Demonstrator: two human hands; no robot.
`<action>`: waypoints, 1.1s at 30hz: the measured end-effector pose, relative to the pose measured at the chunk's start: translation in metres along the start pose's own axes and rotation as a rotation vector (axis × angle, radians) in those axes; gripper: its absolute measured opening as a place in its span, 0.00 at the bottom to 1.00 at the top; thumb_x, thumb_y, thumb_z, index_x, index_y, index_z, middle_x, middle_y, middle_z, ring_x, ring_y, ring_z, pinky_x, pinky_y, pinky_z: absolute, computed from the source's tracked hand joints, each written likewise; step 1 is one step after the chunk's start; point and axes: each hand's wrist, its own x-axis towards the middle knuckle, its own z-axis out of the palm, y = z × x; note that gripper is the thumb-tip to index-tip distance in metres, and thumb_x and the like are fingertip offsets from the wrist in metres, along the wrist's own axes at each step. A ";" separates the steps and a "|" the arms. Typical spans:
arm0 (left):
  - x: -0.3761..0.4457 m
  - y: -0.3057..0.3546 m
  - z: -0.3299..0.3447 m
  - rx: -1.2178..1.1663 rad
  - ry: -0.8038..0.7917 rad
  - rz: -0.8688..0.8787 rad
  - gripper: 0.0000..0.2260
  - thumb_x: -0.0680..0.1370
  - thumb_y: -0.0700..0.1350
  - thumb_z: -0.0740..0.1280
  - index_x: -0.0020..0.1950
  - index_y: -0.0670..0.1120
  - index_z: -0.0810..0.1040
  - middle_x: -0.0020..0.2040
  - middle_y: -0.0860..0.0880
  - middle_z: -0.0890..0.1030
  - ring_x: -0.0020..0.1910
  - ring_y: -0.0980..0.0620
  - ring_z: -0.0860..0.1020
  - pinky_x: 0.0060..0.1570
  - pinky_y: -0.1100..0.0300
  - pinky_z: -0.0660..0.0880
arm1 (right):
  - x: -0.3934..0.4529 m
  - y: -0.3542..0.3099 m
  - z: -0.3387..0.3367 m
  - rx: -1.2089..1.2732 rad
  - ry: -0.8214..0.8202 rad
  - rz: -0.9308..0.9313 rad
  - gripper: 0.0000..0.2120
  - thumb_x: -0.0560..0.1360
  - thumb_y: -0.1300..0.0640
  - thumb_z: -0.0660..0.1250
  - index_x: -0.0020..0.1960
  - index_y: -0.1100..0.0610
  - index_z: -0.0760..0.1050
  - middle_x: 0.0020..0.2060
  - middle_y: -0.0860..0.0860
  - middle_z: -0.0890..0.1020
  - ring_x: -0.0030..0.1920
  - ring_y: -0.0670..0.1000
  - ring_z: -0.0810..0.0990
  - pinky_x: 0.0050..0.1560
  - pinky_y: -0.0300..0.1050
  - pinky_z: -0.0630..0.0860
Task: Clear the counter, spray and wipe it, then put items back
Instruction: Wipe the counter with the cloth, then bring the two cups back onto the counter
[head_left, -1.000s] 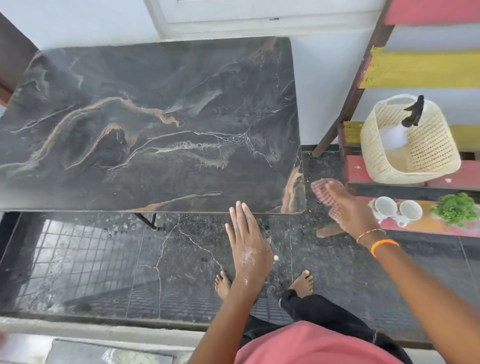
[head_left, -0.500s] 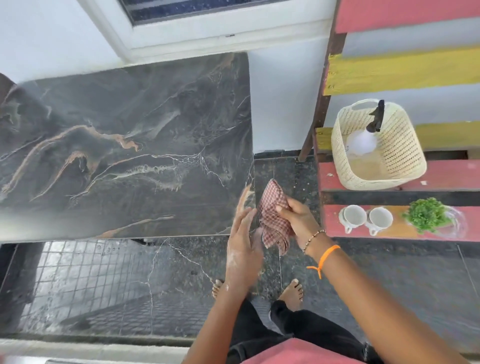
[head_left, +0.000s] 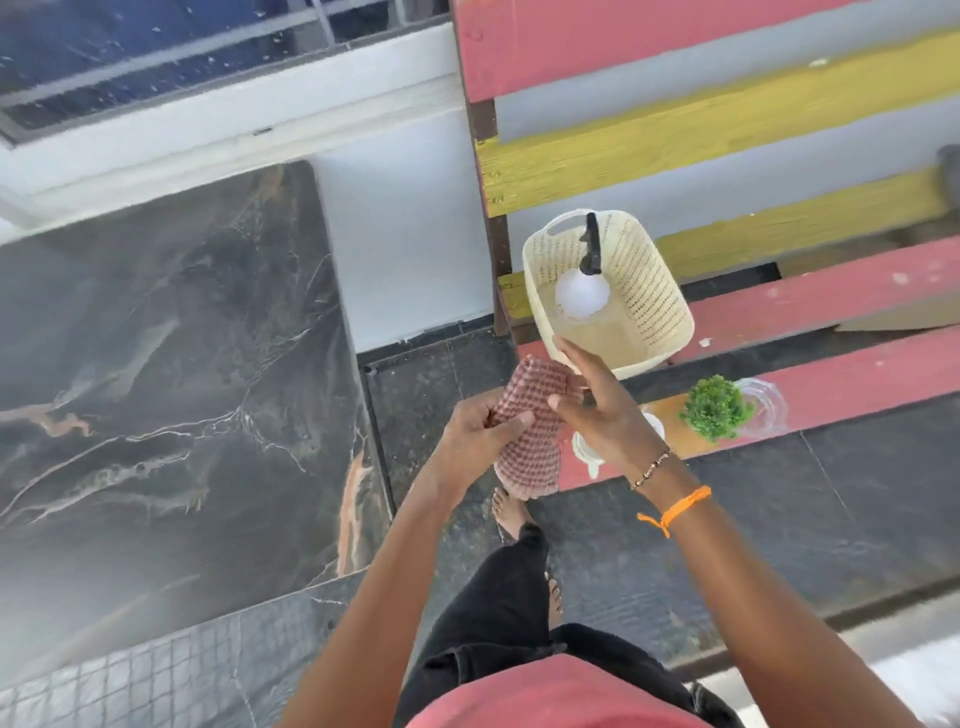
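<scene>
Right of the dark marble counter (head_left: 171, 374), left hand (head_left: 475, 431) and right hand (head_left: 597, 410) together grip a checked cloth (head_left: 530, 457).

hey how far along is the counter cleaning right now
Cleared: nothing shows on the dark marble counter. In hand: both the left hand and right hand hold the checked cloth. Left: the small plant and basket with spray bottle sit on the steps.

The counter (head_left: 171, 389) lies left, the steps (head_left: 779, 322) right, a basket (head_left: 654, 291) on one step holding a spray bottle (head_left: 583, 293), a plant (head_left: 716, 408) on the step below, the cloth (head_left: 530, 431) between counter and steps.
</scene>
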 end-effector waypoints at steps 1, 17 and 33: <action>0.011 0.004 0.003 0.023 -0.047 0.004 0.09 0.77 0.38 0.65 0.55 0.36 0.78 0.48 0.39 0.81 0.46 0.48 0.78 0.46 0.61 0.75 | 0.007 0.000 -0.013 -0.106 -0.004 0.006 0.27 0.74 0.63 0.66 0.71 0.57 0.63 0.63 0.47 0.69 0.65 0.46 0.66 0.65 0.32 0.62; 0.159 -0.019 0.008 -0.493 -0.109 -0.505 0.32 0.78 0.65 0.48 0.71 0.44 0.67 0.70 0.44 0.70 0.69 0.46 0.68 0.72 0.50 0.59 | 0.087 -0.013 -0.086 -0.033 0.227 0.018 0.06 0.76 0.60 0.64 0.41 0.54 0.70 0.30 0.42 0.77 0.32 0.40 0.74 0.34 0.33 0.70; 0.229 -0.022 0.064 -0.363 -0.091 -0.550 0.29 0.75 0.41 0.67 0.73 0.47 0.60 0.69 0.45 0.71 0.68 0.44 0.69 0.70 0.41 0.62 | 0.167 0.117 -0.125 0.230 0.325 0.574 0.12 0.72 0.71 0.58 0.54 0.68 0.75 0.43 0.62 0.78 0.45 0.55 0.74 0.45 0.47 0.69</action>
